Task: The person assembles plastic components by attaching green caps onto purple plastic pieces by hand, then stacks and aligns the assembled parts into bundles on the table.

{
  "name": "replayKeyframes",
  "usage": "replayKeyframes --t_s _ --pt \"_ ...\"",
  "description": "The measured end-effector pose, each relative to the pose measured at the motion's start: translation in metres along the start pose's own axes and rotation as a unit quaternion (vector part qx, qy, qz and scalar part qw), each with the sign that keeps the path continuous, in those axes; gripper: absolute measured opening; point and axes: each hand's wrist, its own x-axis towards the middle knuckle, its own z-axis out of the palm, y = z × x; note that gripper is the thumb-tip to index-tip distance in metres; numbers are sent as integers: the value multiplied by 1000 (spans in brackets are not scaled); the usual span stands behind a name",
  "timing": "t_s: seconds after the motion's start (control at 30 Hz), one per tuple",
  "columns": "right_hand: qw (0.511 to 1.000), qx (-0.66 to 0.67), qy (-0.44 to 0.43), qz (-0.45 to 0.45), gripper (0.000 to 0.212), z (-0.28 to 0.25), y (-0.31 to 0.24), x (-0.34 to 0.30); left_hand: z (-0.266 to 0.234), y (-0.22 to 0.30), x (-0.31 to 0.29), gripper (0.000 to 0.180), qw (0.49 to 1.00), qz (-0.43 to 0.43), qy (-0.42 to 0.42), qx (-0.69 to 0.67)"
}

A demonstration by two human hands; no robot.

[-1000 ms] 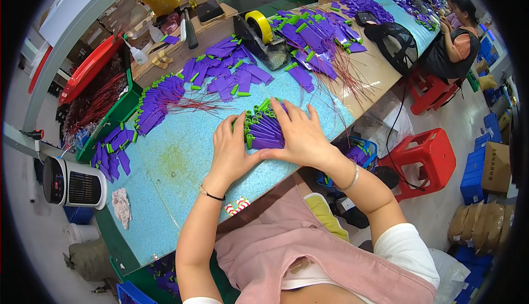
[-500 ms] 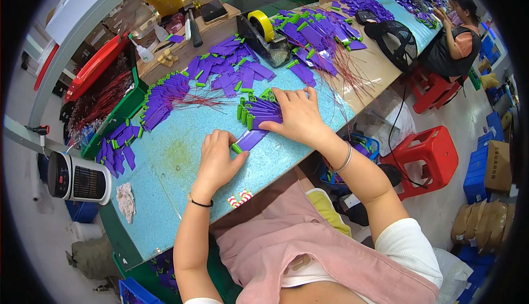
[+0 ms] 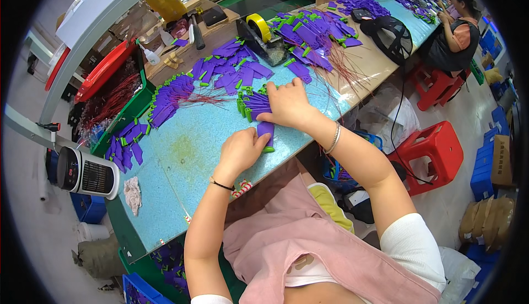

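My left hand is curled, its thumb and fingers pinching the left edge of a flat purple piece with a green end. That piece lies on the blue tabletop, its green end pointing toward me. Just beyond it, my right hand wraps over a bunch of similar purple pieces, whose green rolled ends face left. The right thumb reaches down to the top of the single piece. What the other right fingers press on is partly hidden.
Fanned purple pieces with red wires lie to the left; looser piles lie beyond. A tape dispenser with yellow tape stands at the back. A small heater is at the left edge, a red stool at right. A co-worker sits far right.
My left hand has moved right, closer to the right hand. The single purple piece has turned, so its green end points toward me instead of left. The view has shifted slightly.
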Motion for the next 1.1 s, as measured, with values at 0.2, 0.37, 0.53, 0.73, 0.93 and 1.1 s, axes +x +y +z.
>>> replayKeyframes --t_s 0.2,0.37,0.53,0.73,0.93,1.1 --pt "1000 -28 5 -1 74 6 -4 5 28 4 -2 39 977 44 201 52" --pt "1000 -3 -29 2 75 -2 -5 8 26 7 -6 39 988 11 148 52" --pt "998 -1 -58 9 78 -5 -2 4 21 5 -44 27 991 108 75 34" --pt "999 2 -51 -8 82 -2 0 4 -24 31 -121 16 893 447 -23 -45" --pt "1000 3 -1 -29 80 4 9 0 -21 10 -70 18 928 338 150 52" --pt "995 63 70 -44 79 12 12 -15 5 -46 19 41 932 248 265 7"
